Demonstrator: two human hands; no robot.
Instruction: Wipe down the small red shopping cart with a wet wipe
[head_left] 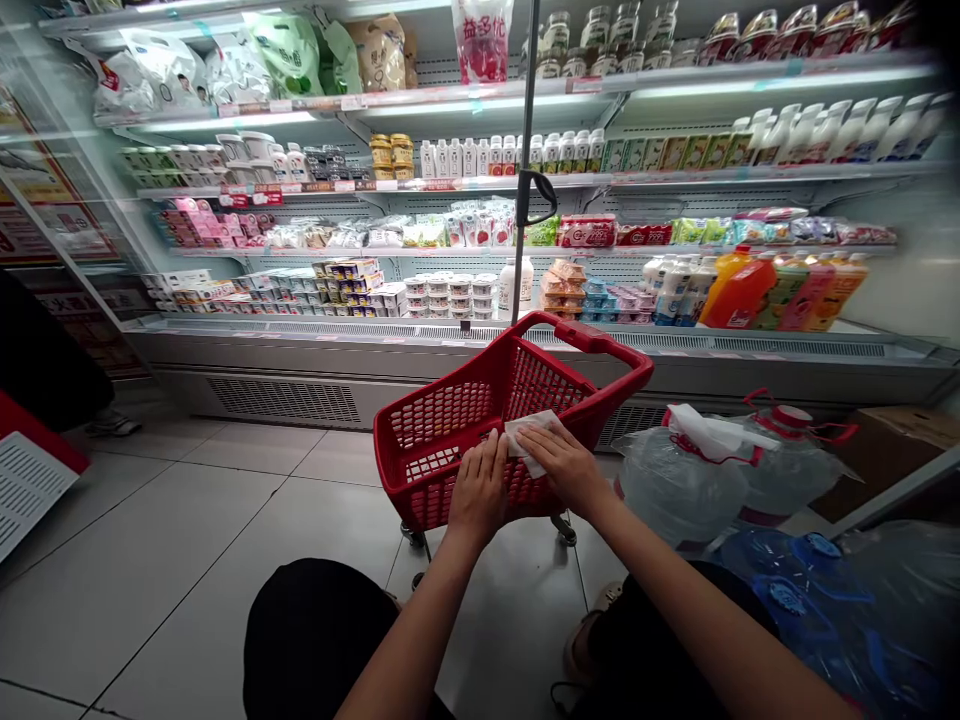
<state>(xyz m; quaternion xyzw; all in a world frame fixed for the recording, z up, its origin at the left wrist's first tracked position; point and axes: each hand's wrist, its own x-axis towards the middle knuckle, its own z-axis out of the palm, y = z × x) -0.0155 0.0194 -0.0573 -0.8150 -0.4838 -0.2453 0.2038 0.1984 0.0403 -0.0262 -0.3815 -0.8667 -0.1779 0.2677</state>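
Note:
A red plastic shopping cart [442,490] with lattice walls and a red handle stands on the floor in front of me. My right hand [564,462] presses a white wipe [531,425] onto the cart's near side rim, below the handle. Part of the wipe is hidden under the fingers. Just left of it, my left hand [480,485] lies along the same near side, its fingers stretched out and fingertips at the rim. It touches the cart, and its thumb side is close to the wipe. The cart's basket shows a divider panel towards the handle end.
Behind the cart runs a refrigerated display case [300,350] with shelves of packaged goods. Large clear water bottles [682,480] and blue-capped bottles [795,590] stand close on my right, near a cardboard box [900,440]. A person's dark-clothed leg [52,370] shows at far left.

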